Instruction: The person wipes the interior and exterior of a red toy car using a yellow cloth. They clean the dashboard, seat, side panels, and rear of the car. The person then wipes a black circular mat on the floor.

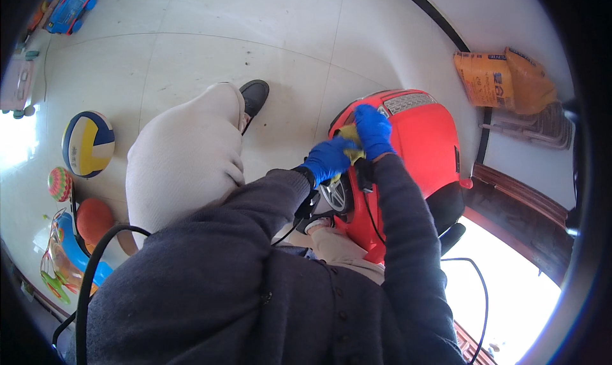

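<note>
A red toy ride-on car stands on the floor in front of me to the right, its grey grille at the far end. Over its near front side, both my blue-gloved hands grip one yellow cloth. My left hand is above the wheel, closed around the lower part of the cloth and slightly blurred. Against the bodywork beside the grille, my right hand is clenched at the upper part of it. Part of the cloth is hidden by the gloves. Small black devices with cables sit at both wrists.
To the left lie a volleyball, a small patterned ball, an orange-red ball and a blue toy truck. An orange printed bag leans by the right wall. Black cables hang near my body.
</note>
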